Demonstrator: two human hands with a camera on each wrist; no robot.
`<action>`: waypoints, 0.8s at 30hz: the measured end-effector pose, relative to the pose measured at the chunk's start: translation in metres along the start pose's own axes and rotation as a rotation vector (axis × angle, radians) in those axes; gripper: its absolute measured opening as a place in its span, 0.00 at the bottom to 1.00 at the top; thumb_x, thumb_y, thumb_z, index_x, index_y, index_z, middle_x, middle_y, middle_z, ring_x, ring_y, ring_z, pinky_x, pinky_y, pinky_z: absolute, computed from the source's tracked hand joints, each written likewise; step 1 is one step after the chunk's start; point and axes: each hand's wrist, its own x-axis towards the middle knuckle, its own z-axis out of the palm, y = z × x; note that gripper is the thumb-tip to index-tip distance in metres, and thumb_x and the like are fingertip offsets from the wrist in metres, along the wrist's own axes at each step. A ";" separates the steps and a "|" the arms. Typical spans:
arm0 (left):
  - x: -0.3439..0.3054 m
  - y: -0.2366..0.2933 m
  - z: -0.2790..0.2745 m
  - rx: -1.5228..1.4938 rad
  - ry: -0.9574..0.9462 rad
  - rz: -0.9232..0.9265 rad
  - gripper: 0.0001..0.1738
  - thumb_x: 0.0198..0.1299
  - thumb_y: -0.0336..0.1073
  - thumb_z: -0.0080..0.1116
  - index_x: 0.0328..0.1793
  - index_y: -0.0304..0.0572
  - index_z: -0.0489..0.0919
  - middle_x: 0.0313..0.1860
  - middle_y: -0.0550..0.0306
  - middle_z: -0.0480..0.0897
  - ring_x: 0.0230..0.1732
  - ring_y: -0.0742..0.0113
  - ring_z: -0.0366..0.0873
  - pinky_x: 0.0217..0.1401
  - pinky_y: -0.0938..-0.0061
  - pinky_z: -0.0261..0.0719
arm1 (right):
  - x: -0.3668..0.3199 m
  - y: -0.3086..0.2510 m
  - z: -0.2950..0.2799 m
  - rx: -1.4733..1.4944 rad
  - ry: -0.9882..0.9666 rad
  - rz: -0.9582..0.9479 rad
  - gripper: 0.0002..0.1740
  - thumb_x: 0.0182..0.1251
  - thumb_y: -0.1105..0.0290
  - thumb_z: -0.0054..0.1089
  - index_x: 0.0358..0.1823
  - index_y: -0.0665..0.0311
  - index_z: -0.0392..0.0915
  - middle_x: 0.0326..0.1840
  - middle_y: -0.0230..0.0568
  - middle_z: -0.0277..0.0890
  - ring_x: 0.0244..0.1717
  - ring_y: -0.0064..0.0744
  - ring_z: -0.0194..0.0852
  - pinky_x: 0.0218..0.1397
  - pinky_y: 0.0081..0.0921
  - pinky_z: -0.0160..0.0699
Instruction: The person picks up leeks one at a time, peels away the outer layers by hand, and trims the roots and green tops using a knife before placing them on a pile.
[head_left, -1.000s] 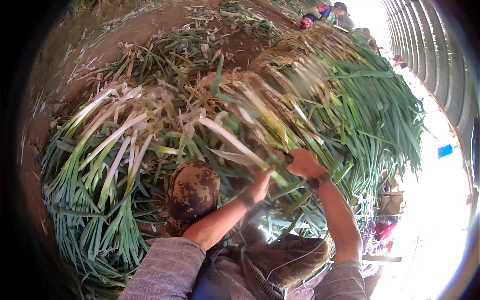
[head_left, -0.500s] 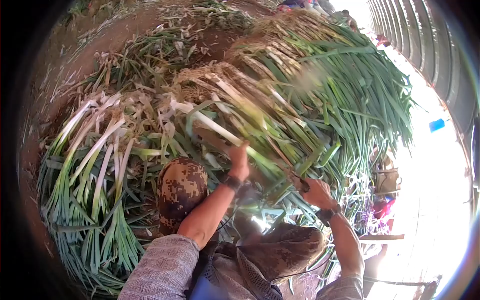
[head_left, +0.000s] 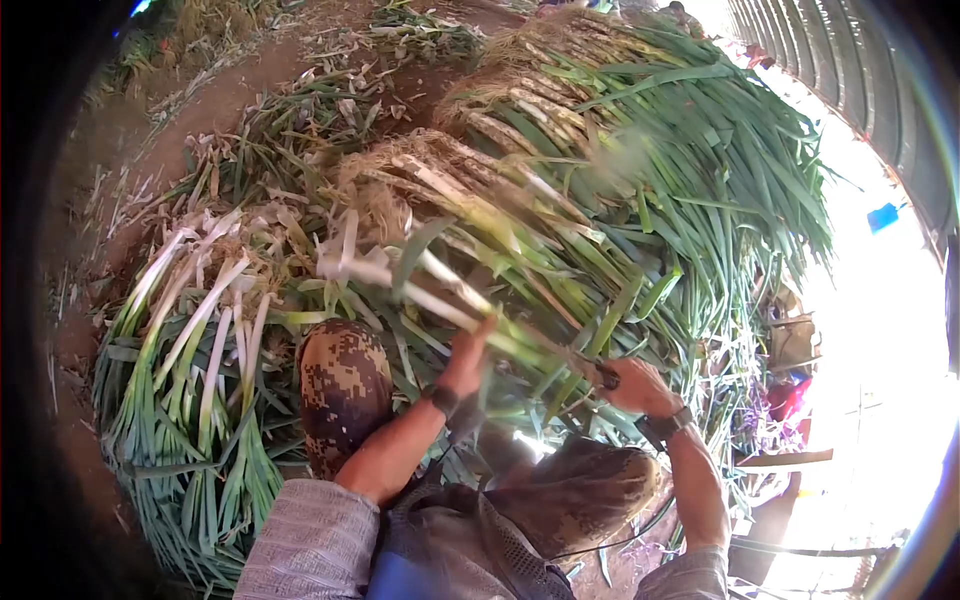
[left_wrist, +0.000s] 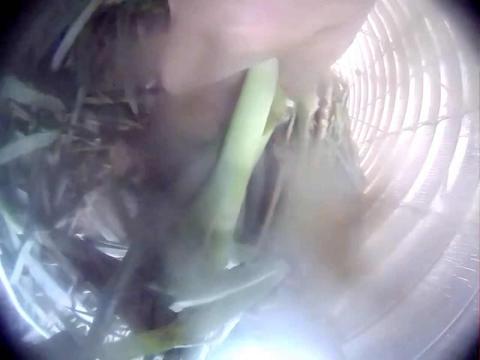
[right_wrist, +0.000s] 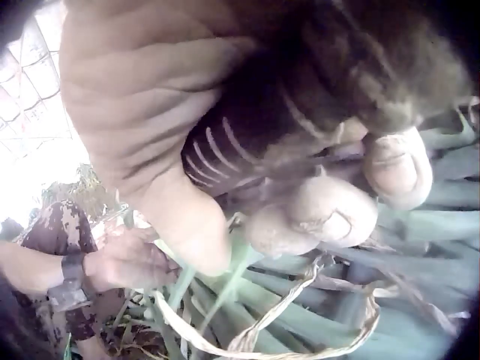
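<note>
My left hand [head_left: 465, 362] grips a leek [head_left: 432, 306] around its stalk, with the blurred white end pointing up and left. In the left wrist view the pale green stalk [left_wrist: 244, 142] comes out below the hand [left_wrist: 255, 41]. My right hand [head_left: 642, 388] holds a knife by its dark handle [head_left: 606, 377], close to the leek's green leaves. Pale ridges mark that handle [right_wrist: 225, 146] in the right wrist view, where the fingers [right_wrist: 330, 214] curl around it. The blade is mostly hidden among the leaves.
A big heap of untrimmed leeks [head_left: 700, 180] lies ahead and to the right. Leeks with clean white stalks [head_left: 205, 345] lie at the left, beside my camouflage-covered knee [head_left: 345, 395]. Leaf scraps [head_left: 290, 150] litter the soil behind. A ribbed wall [head_left: 840, 90] curves along the right.
The right hand has moved down and right from beside the left hand, drawing the knife along the leaves. The left hand has shifted left and slightly down with the leek.
</note>
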 end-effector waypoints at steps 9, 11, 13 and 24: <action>-0.022 0.007 -0.013 -0.209 -0.005 -0.067 0.21 0.65 0.45 0.65 0.58 0.44 0.76 0.51 0.58 0.81 0.52 0.62 0.81 0.54 0.61 0.82 | -0.007 -0.004 0.022 -0.025 0.076 -0.045 0.20 0.53 0.54 0.68 0.43 0.57 0.84 0.33 0.49 0.83 0.39 0.56 0.81 0.43 0.46 0.76; -0.029 0.012 -0.007 -0.055 0.101 -0.042 0.20 0.64 0.46 0.66 0.56 0.44 0.77 0.48 0.59 0.82 0.48 0.64 0.82 0.49 0.63 0.83 | -0.003 -0.010 0.024 -0.039 0.091 -0.078 0.18 0.56 0.55 0.65 0.43 0.57 0.84 0.33 0.50 0.82 0.38 0.56 0.81 0.43 0.47 0.77; -0.040 0.023 0.007 0.093 0.250 -0.018 0.19 0.60 0.46 0.68 0.50 0.44 0.78 0.41 0.61 0.81 0.40 0.69 0.82 0.37 0.69 0.84 | -0.001 -0.027 0.022 -0.057 0.046 -0.056 0.17 0.58 0.59 0.61 0.46 0.56 0.83 0.35 0.53 0.83 0.39 0.58 0.81 0.46 0.49 0.77; -0.026 -0.014 -0.004 0.051 0.367 0.068 0.20 0.60 0.38 0.68 0.52 0.35 0.75 0.41 0.54 0.80 0.41 0.60 0.83 0.44 0.63 0.89 | 0.077 -0.074 0.041 -0.068 0.195 -0.165 0.19 0.56 0.59 0.61 0.47 0.58 0.83 0.36 0.57 0.82 0.43 0.61 0.80 0.48 0.49 0.77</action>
